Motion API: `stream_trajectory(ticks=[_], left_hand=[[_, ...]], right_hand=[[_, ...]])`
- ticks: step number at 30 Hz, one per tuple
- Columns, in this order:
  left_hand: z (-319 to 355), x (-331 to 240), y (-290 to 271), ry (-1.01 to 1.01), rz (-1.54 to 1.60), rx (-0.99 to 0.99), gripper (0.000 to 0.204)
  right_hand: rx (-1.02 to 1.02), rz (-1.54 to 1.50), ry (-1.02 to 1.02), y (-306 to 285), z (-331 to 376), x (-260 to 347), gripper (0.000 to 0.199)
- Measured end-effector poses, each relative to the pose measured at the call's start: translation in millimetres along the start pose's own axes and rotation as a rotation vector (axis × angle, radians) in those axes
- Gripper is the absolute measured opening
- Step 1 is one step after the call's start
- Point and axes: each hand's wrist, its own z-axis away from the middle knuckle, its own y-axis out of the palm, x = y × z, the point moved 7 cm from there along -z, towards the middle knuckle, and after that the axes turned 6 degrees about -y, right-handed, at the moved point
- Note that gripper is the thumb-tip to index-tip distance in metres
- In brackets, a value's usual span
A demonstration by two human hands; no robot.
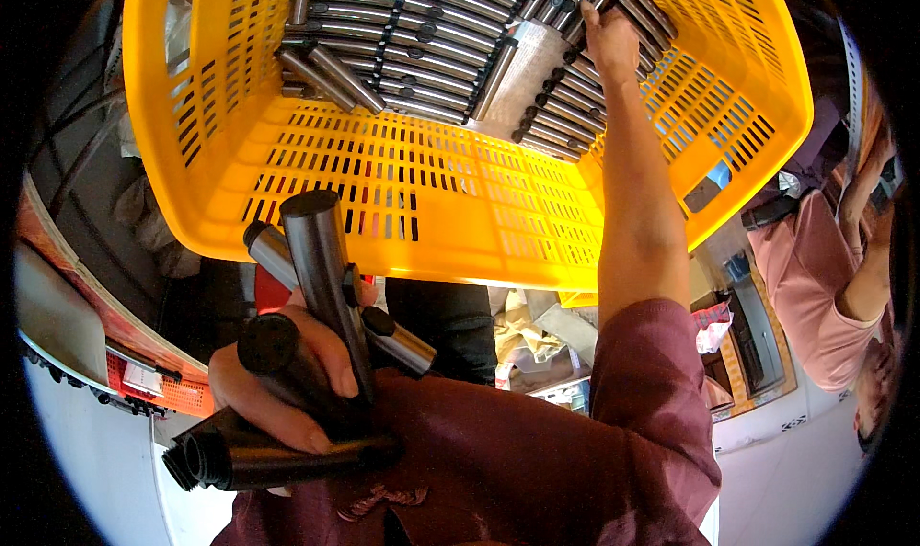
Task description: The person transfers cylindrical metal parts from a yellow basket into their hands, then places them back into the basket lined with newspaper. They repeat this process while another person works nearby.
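My left hand [278, 383] is closed around a bundle of dark metal tubes [321, 278], held against my maroon shirt; several stick out at different angles. My right hand [609, 38] reaches far into a yellow slotted plastic crate [422, 201] and rests on the rows of grey metal tubes [422, 29] stacked at its far end. Its fingers lie among the tube ends, and whether they grip one is hidden.
Another person in a pink shirt [815, 278] stands at the right. Under the crate lie crumpled rags and boxes [537, 335]. A red slotted bin [153, 383] sits at the lower left beside a pale surface.
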Motion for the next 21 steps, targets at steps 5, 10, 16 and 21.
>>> stream_trajectory(ticks=[5,10,16,21], left_hand=[[-2,-9,4,-0.049,0.014,-0.09,0.029],[1,4,5,0.028,0.018,-0.145,0.027],[5,-5,6,-0.105,0.045,-0.066,0.025],[6,5,5,-0.019,0.079,-0.123,0.025]], right_hand=[[0.145,-0.111,0.11,16,-4,-4,0.063],[0.125,-0.15,0.106,2,0,-19,0.056],[0.135,0.397,-0.432,-42,11,34,0.032],[0.135,0.553,-0.609,-41,3,13,0.041]])
